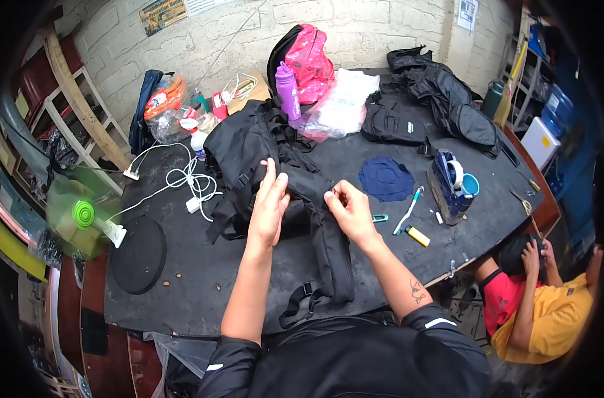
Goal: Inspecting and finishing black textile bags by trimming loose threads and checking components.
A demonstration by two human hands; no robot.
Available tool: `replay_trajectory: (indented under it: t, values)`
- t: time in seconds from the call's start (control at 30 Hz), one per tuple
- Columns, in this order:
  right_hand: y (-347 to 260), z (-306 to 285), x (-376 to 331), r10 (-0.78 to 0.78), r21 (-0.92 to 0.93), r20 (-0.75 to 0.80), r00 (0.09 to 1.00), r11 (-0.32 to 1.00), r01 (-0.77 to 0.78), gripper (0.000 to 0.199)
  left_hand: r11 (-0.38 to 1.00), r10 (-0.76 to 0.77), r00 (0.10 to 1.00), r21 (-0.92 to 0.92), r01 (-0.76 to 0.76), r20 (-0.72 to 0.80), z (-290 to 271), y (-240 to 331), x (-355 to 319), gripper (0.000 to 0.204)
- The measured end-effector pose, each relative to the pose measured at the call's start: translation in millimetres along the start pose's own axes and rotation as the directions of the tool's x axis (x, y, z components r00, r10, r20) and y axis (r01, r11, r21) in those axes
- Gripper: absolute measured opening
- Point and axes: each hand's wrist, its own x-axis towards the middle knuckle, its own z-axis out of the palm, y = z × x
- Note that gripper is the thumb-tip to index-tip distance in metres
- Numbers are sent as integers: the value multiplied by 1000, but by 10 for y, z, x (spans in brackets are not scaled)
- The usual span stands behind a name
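Bag [245, 140], black, on table [189, 285].
Left hand [269, 209]: flat, fingers straight, over the bag; contact unclear. Right hand [352, 215]: thumb and fingers pinching the bag's right edge. Blue cloth [386, 179]: right of the bag. Purple bottle [287, 93]: behind the bag.

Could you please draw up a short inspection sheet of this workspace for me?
Surface: black tabletop, with pale scuffs and a few small bits toward its left end.
Work item: black bag lying on the tabletop, straps loose; contents not visible.
Clutter: purple bottle and pink backpack at the back; dark blue cloth, brush and small yellow item on the right.
Hands: left hand open, fingers extended, at the bag; right hand pinching the bag's edge.
Cables: white cable looped loosely left of the bag, with a white adapter.
Surroundings: green fan at left, pale block wall behind, person in a yellow top at lower right.
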Motion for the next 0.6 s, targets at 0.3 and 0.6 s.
replay_trajectory:
  t: [0.3,0.6]
  values:
    - [184,-52,125,201,441,105,974,868,-227,16,737,426,904,595,-321,-40,91,-444,-298,12]
    - [-217,23,3,-501,-171,-56,863,857,486,11,939,117,993,328,-104,-20,-48,-601,-201,39]
